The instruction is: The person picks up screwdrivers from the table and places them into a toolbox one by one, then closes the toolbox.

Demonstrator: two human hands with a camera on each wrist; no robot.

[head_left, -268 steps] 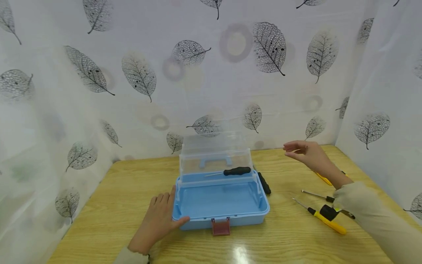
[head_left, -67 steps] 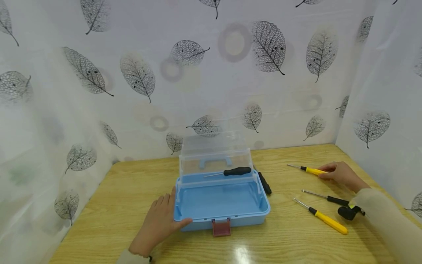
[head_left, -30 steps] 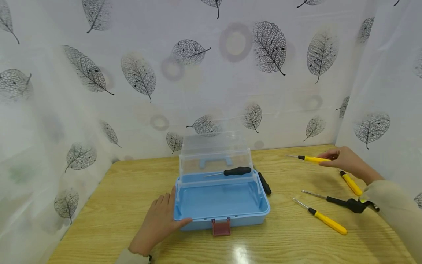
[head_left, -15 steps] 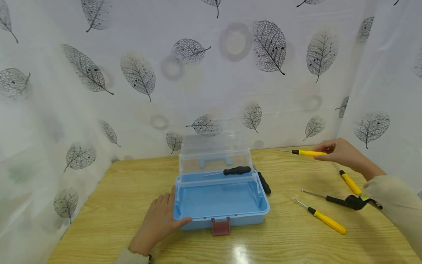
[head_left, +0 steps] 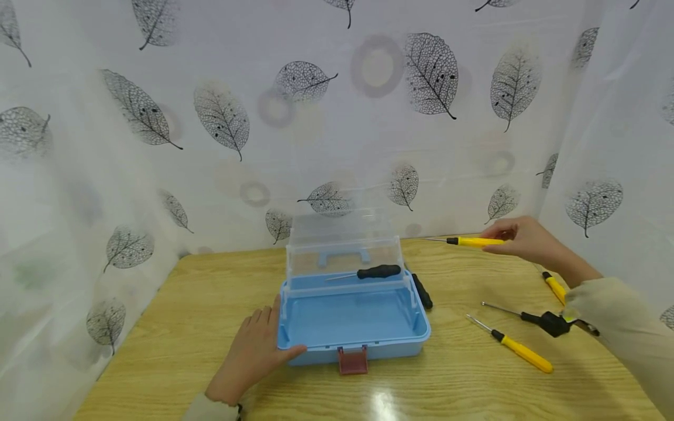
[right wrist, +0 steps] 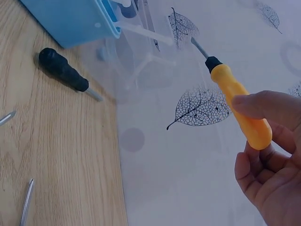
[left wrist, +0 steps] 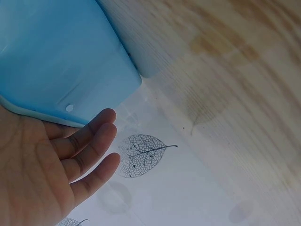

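Observation:
My right hand (head_left: 529,240) pinches the end of a yellow-handled screwdriver (head_left: 476,241) above the back right of the table, its tip pointing left. In the right wrist view the thumb presses along the yellow handle (right wrist: 244,115). My left hand (head_left: 253,351) rests against the left side of the blue toolbox (head_left: 379,351), thumb on its front rim. The left wrist view shows its fingers (left wrist: 91,146) relaxed beside the blue wall (left wrist: 70,56). Across the raised clear tray (head_left: 300,289) lies a black-handled screwdriver (head_left: 379,272); the box's bottom is bare.
Another black-handled screwdriver (head_left: 422,291) lies against the toolbox's right side. On the right of the table (head_left: 453,374) are two yellow-handled screwdrivers, one in front (head_left: 523,352) and one (head_left: 554,287) partly behind the sleeve, and a long black-handled one (head_left: 532,317). A leaf-patterned curtain stands behind.
My right hand has picked up the yellow screwdriver from the table, raised it and moved it left. The left hand has stayed at the toolbox.

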